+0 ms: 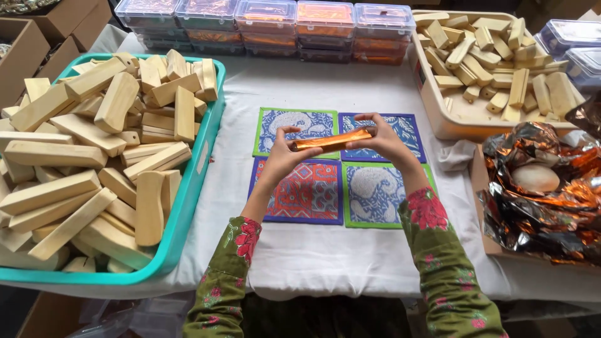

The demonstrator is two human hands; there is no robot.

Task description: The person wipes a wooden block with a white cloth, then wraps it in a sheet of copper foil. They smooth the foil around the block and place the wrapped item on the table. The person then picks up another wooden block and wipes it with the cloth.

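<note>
A long block wrapped in shiny orange foil (332,140) is held level above four patterned cloth mats (311,191). My left hand (280,156) grips its left end. My right hand (383,139) pinches its right end, thumb and fingers around the foil. Both arms wear green sleeves with red flowers.
A teal bin (188,194) at left is heaped with bare wooden blocks (94,156). A beige tray (438,122) at back right holds more blocks. Crumpled orange foil (544,188) fills a box at right. Several clear lidded boxes (282,25) are stacked along the far edge.
</note>
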